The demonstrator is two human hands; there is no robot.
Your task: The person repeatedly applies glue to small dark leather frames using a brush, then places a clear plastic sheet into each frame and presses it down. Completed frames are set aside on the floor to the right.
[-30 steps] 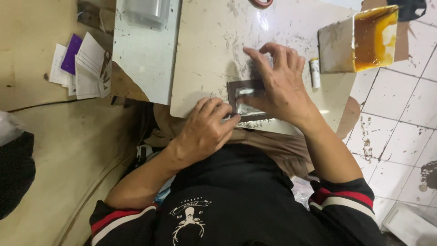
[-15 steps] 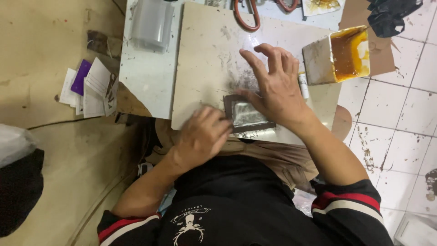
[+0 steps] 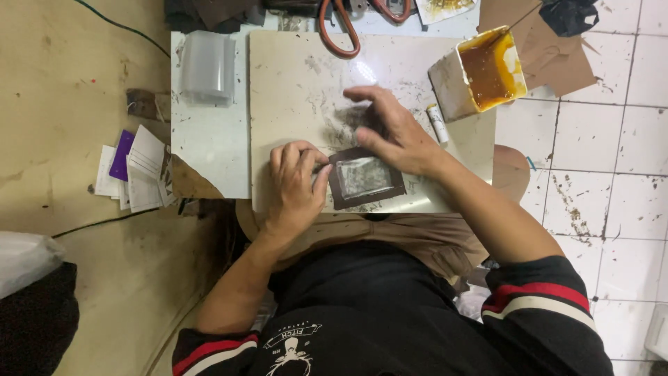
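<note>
A dark brown leather piece with a greyish centre lies flat on the pale work board, near its front edge. Your left hand presses its left edge, fingers curled. Your right hand rests open above it. A box of amber glue stands to the right.

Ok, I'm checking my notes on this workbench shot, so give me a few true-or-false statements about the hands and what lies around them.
1. The left hand presses on the left edge of the dark brown leather piece. True.
2. The right hand holds the scissors. False: it rests on the piece's upper edge; the red-handled scissors lie untouched at the board's far edge.
3. The tub of amber glue is open. True.
4. The leather piece lies on the tiled floor. False: it lies on the pale work board.
</note>
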